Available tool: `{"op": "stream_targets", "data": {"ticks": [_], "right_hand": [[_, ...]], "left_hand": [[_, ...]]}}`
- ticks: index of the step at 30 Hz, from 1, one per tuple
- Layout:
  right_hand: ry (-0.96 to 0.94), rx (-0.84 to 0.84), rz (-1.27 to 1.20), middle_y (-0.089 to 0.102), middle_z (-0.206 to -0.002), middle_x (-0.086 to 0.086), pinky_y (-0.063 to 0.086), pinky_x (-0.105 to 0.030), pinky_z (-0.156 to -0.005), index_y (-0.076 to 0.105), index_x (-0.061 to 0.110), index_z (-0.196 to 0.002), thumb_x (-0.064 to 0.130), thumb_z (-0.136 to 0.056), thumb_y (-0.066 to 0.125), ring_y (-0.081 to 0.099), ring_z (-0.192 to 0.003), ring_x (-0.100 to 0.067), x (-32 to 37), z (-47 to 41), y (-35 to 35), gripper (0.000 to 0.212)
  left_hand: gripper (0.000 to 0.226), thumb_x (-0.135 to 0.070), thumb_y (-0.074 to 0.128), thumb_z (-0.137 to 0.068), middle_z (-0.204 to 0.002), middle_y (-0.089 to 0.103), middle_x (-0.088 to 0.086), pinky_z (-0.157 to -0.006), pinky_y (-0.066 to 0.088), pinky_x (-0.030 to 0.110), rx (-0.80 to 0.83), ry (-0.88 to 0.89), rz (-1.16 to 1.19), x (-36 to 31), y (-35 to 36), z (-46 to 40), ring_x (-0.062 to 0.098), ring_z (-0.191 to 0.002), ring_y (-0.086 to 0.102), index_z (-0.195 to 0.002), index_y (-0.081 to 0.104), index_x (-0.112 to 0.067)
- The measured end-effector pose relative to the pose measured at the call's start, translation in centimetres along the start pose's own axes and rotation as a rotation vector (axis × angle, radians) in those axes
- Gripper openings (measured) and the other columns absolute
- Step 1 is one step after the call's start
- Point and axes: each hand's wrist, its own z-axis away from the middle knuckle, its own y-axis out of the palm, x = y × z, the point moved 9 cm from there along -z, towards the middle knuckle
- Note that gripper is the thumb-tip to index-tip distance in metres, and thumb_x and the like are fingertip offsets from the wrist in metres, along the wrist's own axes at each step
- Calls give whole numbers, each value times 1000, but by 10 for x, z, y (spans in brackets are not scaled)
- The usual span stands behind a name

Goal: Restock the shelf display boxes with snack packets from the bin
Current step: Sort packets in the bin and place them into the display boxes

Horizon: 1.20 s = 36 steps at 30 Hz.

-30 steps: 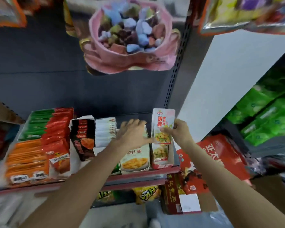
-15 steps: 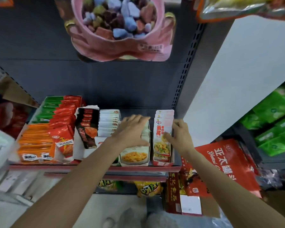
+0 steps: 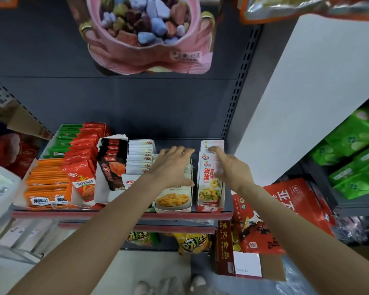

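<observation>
Since a second ago our right hand [image 3: 230, 167] has seated its packet [image 3: 210, 179], fingers now loose; our left hand [image 3: 173, 165] presses flat on the neighbouring box [image 3: 173, 201].

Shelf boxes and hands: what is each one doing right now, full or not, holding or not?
Right display box: filled with upright packets.
Noodle-picture box: holds packets, left hand on top.
Left hand: spread, pressing on packets.
Right hand: fingers touching the packet tops.
Black packet box: torn open, stocked.
</observation>
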Motion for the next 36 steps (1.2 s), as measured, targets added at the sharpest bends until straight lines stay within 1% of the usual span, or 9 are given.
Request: {"op": "stream_targets", "data": {"ticks": [2,6,10,13,16,21,28,32,36], "right_hand": [[-106,-111,76,59,-97,-4,45,-30,-62,46,19,-122,13,-83,64,53,-89,-23,9,1,-13,43],[-261,-379,167,63,-69,-4,40,-29,-51,58,9,-79,5,-58,84,54,-67,-24,21,13,-28,33],[-219,-305,178,66,-90,-8,48,-35,-64,59,9,-96,11,-67,81,56,-80,-26,17,13,-13,36],[-149,-172,98,57,-119,-6,43,-35,-84,47,16,-126,15,-85,64,53,-105,-26,12,4,-3,45],[-119,-114,94,51,-128,-4,41,-33,-90,41,20,-133,17,-88,59,48,-115,-23,10,2,0,48],[-100,-225,43,49,-125,-8,42,-37,-91,50,15,-130,18,-87,63,46,-114,-27,24,8,-21,45],[-216,-201,-314,57,-104,-6,48,-36,-85,61,13,-112,13,-91,53,58,-96,-20,124,-4,-45,22],[-291,-123,-346,60,-99,-7,48,-37,-78,63,13,-106,10,-91,51,60,-86,-24,214,-15,-29,20],[-329,-50,-290,65,-108,-6,49,-37,-80,63,18,-107,15,-92,49,60,-97,-25,320,-17,9,21]], "left_hand": [[100,-57,69,-73,-149,30,2,-111,21,40,5,-1,-4,0,0,0,21,-137,26,-149,14,-20],[100,-57,69,-73,-148,31,2,-110,22,40,9,-4,3,0,1,0,21,-136,27,-148,15,-20],[99,-56,69,-73,-147,31,2,-109,23,40,4,-7,4,0,1,0,22,-135,27,-148,15,-20],[101,-57,69,-73,-148,30,2,-110,22,40,-10,-9,6,1,1,1,21,-136,26,-149,13,-21],[106,-60,68,-71,-150,26,1,-111,19,39,-28,-7,6,1,1,2,20,-138,23,-150,9,-22],[84,-58,56,-82,-150,28,-3,-112,17,34,-191,8,124,4,-16,16,16,-137,24,-149,18,-23],[30,-24,55,-90,-113,61,3,-90,39,33,-560,-160,347,81,-57,71,20,-107,54,-118,58,-15],[18,-21,57,-86,-90,65,-5,-75,50,34,-583,-300,509,162,-52,123,16,-83,62,-103,62,-18],[16,-24,58,-89,-83,62,-4,-66,46,31,-493,-400,552,252,-29,187,18,-79,59,-104,61,-18]]}}
